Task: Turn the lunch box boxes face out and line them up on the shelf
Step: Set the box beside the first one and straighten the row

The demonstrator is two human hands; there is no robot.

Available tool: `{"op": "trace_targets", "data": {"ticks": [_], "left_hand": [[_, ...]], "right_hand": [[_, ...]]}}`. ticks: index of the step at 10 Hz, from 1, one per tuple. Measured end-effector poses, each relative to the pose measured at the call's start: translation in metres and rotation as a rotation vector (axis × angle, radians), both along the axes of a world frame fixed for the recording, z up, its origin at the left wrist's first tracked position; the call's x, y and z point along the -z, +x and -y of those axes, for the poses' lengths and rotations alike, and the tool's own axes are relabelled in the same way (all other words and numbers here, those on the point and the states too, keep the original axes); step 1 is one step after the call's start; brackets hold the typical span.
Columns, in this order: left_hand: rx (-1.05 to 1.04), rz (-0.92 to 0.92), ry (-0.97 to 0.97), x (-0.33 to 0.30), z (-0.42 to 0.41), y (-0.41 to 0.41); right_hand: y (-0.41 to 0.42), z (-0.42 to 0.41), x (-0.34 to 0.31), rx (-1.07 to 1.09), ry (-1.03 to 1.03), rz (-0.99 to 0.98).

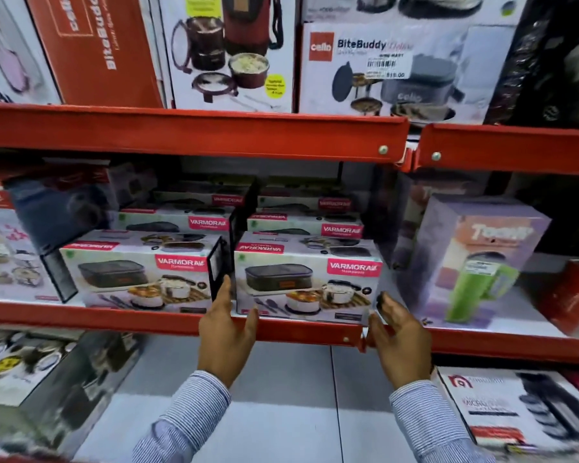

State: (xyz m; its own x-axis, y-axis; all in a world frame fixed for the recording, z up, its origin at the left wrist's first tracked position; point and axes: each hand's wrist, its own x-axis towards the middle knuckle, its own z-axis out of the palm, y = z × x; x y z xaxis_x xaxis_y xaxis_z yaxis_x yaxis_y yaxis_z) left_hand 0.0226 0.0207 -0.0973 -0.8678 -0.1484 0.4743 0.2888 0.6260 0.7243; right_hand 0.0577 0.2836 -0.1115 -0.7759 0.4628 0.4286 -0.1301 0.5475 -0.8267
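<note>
— Where's the lunch box box being handled?

— The right-hand Varmora box (306, 284) sits at the front edge of the middle shelf (114, 320), printed face out, just left of where two shelf sections join. More Varmora boxes are lined up behind it, running toward the back of the shelf.

— And the hands?

— They bracket it. The left hand (226, 324) is open, fingers reaching up into the narrow gap at the box's left end, thumb by its lower left corner. The right hand (396, 332) is open too, fingers curled beside the box's lower right corner. Whether either truly touches the cardboard I can't tell; neither is clamped on it. Both sleeves are pale blue with fine stripes.

— What's next to it?

— A second Varmora box (137, 279) just to the left, also face out at the front edge, with its own row behind. The two fronts are near level, a thin dark gap between them.

— Further out?

— To the right, well apart, a lilac box picturing a green mug (478, 259), turned at an angle. On the shelf above, a Cello BiteBuddy box (398, 68) with a price sticker.
</note>
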Motion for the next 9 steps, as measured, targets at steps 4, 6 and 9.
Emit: {"op": "trace_targets", "data": {"ticks": [4,6,9], "left_hand": [[0.004,0.037,0.083,-0.006,0.008,-0.017],[-0.035,0.026,0.039,-0.007,0.01,-0.019],[-0.038,-0.013,-0.004,-0.001,0.015,-0.021]], "right_hand": [[-0.003,-0.004,-0.01,-0.04,-0.076,0.031],[-0.002,-0.004,-0.011,-0.029,-0.091,0.051],[-0.003,-0.003,-0.011,-0.036,-0.111,0.01]]}}
